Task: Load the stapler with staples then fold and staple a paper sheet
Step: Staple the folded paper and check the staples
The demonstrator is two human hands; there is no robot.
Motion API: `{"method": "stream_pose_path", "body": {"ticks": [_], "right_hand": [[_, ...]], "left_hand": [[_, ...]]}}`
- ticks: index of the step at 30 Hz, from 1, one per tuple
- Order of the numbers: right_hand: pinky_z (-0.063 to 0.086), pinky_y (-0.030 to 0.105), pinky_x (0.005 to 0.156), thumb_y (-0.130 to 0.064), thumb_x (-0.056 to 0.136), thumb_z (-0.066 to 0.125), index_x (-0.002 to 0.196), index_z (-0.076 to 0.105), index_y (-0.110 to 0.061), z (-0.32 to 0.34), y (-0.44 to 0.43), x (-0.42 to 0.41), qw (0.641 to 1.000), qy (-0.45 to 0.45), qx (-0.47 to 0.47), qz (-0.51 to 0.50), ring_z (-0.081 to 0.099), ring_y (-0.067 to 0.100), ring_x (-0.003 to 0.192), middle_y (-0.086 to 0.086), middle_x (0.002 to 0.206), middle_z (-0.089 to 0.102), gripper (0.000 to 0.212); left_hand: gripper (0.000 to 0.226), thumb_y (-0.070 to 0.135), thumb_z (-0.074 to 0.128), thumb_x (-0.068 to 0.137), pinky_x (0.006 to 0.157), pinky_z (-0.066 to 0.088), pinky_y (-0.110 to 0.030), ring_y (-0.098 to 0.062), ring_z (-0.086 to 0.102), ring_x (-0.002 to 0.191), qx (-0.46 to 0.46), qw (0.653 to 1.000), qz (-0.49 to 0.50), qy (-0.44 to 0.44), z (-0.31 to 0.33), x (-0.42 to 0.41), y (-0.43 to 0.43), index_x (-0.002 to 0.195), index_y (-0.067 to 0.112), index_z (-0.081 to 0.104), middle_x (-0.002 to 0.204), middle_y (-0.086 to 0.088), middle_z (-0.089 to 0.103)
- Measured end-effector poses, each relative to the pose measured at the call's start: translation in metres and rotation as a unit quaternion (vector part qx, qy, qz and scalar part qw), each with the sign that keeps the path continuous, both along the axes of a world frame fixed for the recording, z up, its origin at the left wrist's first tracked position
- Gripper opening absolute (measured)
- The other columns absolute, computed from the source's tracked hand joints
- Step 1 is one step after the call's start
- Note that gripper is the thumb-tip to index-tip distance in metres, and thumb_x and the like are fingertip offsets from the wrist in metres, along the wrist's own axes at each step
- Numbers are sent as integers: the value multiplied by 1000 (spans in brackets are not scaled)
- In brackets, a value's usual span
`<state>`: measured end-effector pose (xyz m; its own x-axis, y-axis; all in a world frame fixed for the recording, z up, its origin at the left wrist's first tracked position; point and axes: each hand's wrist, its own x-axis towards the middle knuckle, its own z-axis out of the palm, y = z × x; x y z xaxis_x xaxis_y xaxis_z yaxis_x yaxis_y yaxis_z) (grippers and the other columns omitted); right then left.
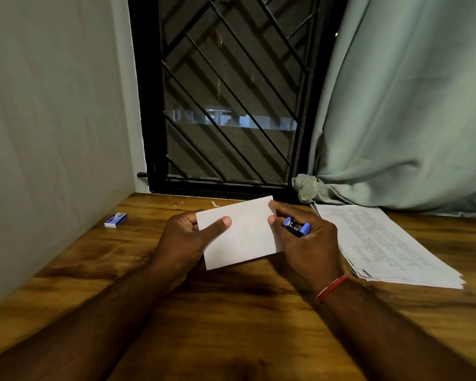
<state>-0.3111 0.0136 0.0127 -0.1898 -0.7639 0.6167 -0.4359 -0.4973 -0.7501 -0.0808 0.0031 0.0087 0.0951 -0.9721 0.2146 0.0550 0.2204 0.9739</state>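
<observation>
The left hand [187,237] pinches the folded paper [239,235] (probably light, limp, best held by its edges) while the right hand [305,243] grips the stapler [296,226] and nips the opposite edge.

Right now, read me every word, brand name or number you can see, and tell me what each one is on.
Nothing here reads clearly.
Small blue and white box: printing on its top, too blurred to read.
Stack of printed sheets: gridded rows of text, too small to read.
Blue stapler: no label shows.
Folded sheet: faint marks only, no readable text.
</observation>
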Motion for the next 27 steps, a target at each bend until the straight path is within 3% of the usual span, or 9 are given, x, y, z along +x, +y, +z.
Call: {"method": "stream_pose_path", "body": {"ticks": [3, 5, 8, 10, 12, 15, 18, 21, 27], "right_hand": [[49, -1, 86, -24, 93, 88, 134, 76, -34, 4, 1, 1, 1000, -19, 16, 8, 65, -23, 106, -16, 119, 77, 44], [59, 12, 93, -26, 91, 90, 133, 78, -35, 4, -1, 0, 998, -42, 33, 20, 72, -7, 108, -12, 116, 80, 44], [66, 34, 98, -28, 93, 88, 123, 83, -31, 2, -4, -1, 997, -42, 52, 28, 77, 8, 108, -9, 115, 82, 31], [63, 24, 95, -29, 93, 87, 122, 84, -28, 1, -1, 0, 999, -7, 34, 18, 76, 6, 108, -10, 116, 82, 29], [59, 15, 92, -30, 93, 87, 120, 85, -24, 3, 4, 3, 999, 47, -12, 5, 74, 3, 107, -10, 114, 82, 27], [56, 20, 93, -27, 96, 86, 114, 86, -22, 5, 13, 11, 986, 130, -107, -6, 71, 2, 102, -11, 108, 82, 19], [48, 13, 93, -25, 95, 84, 115, 85, -21, 5, 20, 18, 966, 167, -198, -6, 65, -1, 99, -19, 108, 76, 20], [50, 11, 93, -29, 96, 82, 124, 82, -17, 6, 24, 21, 966, 151, -211, -14, 68, 9, 98, -13, 110, 76, 31], [57, 23, 87, -24, 93, 89, 123, 84, -17, 7, 26, 22, 973, 122, -194, -9, 73, 18, 94, 0, 102, 80, 32]], "left_hand": [[35, 33, 89, 87, 75, 69, -36, -16, 83, 95, -3, 1000, 9, -5, -1, 1, 0, 119, 24, 80, 109, 8, 85], [40, 31, 90, 86, 78, 68, -32, -12, 81, 102, -22, 999, 18, -25, 0, 3, 0, 124, 29, 77, 115, 11, 83], [69, 36, 91, 85, 101, 57, -28, 3, 63, 122, -88, 973, 82, -196, 1, 8, -4, 146, 44, 60, 141, 25, 63], [69, 46, 87, 87, 108, 49, -28, 2, 48, 133, -146, 928, 134, -315, 8, 10, -4, 147, 54, 54, 150, 27, 52], [53, 51, 80, 93, 112, 46, -29, 5, 45, 133, -216, 900, 123, -358, 16, 10, 4, 139, 58, 57, 145, 32, 52], [33, 40, 76, 101, 109, 48, -31, 9, 50, 123, -341, 852, 114, -381, 22, 2, 18, 133, 35, 71, 132, 21, 67], [25, 17, 81, 95, 106, 48, -18, 3, 61, 114, -474, 795, 132, -354, 23, -3, 24, 119, 12, 80, 118, 1, 78], [23, 13, 83, 95, 105, 52, -20, -5, 70, 112, -493, 795, 137, -326, 21, 0, 25, 117, 8, 81, 118, -2, 80], [27, 25, 78, 98, 107, 49, -16, 8, 63, 122, -477, 807, 125, -325, 23, 3, 26, 120, 9, 80, 125, 7, 73]]}}
